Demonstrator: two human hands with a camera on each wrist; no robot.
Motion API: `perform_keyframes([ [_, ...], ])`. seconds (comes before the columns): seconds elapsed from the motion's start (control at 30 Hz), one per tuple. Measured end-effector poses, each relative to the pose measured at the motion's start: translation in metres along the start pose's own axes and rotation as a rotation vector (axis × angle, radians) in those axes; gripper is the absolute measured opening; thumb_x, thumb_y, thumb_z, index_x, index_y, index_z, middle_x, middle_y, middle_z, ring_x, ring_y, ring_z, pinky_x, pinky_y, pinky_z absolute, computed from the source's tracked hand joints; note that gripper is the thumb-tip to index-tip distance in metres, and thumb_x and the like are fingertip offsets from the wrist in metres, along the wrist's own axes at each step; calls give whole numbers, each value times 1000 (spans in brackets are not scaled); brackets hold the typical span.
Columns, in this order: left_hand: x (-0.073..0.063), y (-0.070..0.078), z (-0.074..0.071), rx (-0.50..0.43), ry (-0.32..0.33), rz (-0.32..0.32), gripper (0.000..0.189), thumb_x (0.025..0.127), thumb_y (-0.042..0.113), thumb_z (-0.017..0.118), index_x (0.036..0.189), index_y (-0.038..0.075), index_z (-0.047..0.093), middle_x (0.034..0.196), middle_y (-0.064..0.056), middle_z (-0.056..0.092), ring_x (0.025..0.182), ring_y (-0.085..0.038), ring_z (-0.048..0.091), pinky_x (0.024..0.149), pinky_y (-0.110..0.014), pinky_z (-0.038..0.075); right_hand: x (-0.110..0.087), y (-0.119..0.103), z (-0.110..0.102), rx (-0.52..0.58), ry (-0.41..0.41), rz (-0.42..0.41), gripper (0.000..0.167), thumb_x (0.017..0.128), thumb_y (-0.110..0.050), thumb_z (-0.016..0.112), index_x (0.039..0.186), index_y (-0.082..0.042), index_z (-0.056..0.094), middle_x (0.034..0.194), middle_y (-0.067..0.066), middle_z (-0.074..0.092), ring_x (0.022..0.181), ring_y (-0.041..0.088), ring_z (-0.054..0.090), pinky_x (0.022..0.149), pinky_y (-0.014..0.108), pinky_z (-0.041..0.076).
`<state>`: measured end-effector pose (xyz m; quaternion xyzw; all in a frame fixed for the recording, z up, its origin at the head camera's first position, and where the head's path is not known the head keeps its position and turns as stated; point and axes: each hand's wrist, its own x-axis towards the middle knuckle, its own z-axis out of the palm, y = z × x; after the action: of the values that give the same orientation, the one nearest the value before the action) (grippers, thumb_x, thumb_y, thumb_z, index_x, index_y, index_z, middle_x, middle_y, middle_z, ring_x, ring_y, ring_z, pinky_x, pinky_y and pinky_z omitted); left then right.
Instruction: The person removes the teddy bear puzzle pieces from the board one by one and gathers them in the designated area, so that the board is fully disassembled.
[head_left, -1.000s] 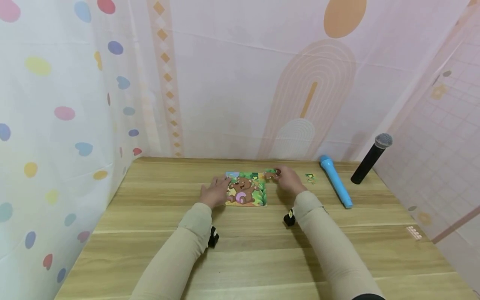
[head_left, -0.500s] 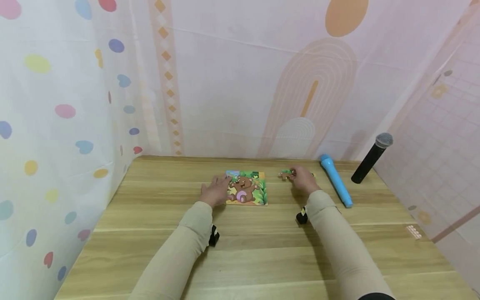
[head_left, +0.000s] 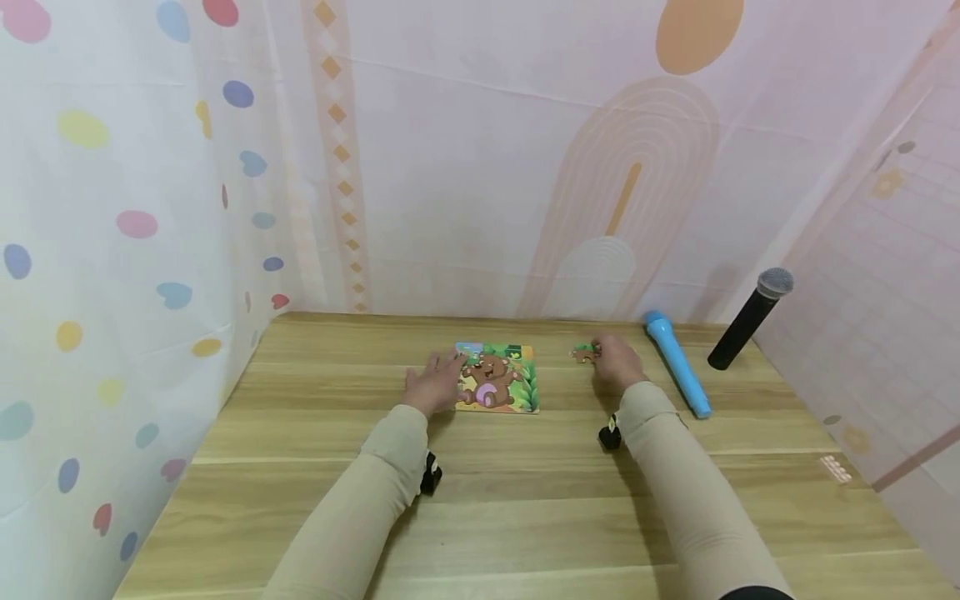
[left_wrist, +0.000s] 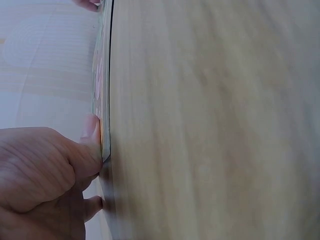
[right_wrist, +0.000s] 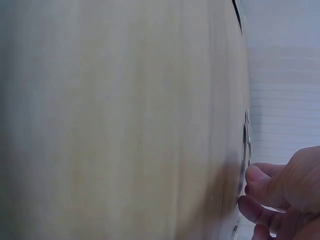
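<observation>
A bear jigsaw puzzle [head_left: 497, 379] lies flat on the table in the head view. My left hand [head_left: 435, 383] rests at its left edge with fingers spread; in the left wrist view the thumb [left_wrist: 91, 140] touches the board's edge. To the right of the puzzle, my right hand [head_left: 619, 362] pinches a brown-and-green puzzle piece [head_left: 582, 353] close to the tabletop. The right wrist view shows that thumb [right_wrist: 257, 177] against the piece, seen nearly edge-on. The second loose piece cannot be made out in the head view, where the right hand covers its area.
A blue microphone [head_left: 678, 365] lies right of the right hand. Beyond it a black microphone [head_left: 742, 329] stands on the table. A patterned curtain [head_left: 465, 167] hangs along the table's back edge [head_left: 390, 315]. A small pale patch [head_left: 836, 469] is near the right edge.
My right hand has moved right, away from the puzzle, with the puzzle piece, and now covers where the other loose piece lay. The left hand has stayed at the puzzle's edge.
</observation>
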<state>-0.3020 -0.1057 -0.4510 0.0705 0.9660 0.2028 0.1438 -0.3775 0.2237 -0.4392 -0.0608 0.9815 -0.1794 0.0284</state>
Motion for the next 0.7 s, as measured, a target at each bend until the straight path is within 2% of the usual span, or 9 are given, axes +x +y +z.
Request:
perform_keyframes([
  [0.27, -4, 4, -2, 8, 2, 10, 79, 101, 31, 63, 164, 17, 17, 171, -4, 3, 156, -35, -2, 115, -73, 0, -6, 3, -5, -69, 25, -4, 38, 101, -5, 54, 138, 2, 58, 137, 25, 58, 124, 42, 57, 95, 55, 51],
  [0.47, -8, 4, -5, -11, 15, 12, 78, 100, 29, 63, 164, 16, 20, 171, -5, 5, 156, -35, -1, 115, -72, 0, -7, -9, -5, -27, 32, -19, 43, 100, -9, 60, 142, -2, 57, 143, 23, 53, 130, 41, 52, 99, 55, 48],
  [0.57, -8, 4, -6, -14, 21, 15, 78, 100, 30, 63, 164, 15, 20, 171, -5, 6, 156, -35, -1, 115, -73, 1, -7, -18, -3, -34, 43, -54, 33, 101, -11, 61, 133, -4, 66, 134, 19, 63, 122, 37, 59, 94, 53, 52],
  [0.7, -7, 3, -5, -13, 14, 19, 78, 101, 28, 62, 164, 15, 19, 171, -5, 6, 156, -36, -1, 114, -74, 1, -10, -25, 1, -88, 40, -46, 26, 101, -7, 56, 118, -9, 76, 120, 13, 72, 103, 31, 68, 75, 49, 57],
])
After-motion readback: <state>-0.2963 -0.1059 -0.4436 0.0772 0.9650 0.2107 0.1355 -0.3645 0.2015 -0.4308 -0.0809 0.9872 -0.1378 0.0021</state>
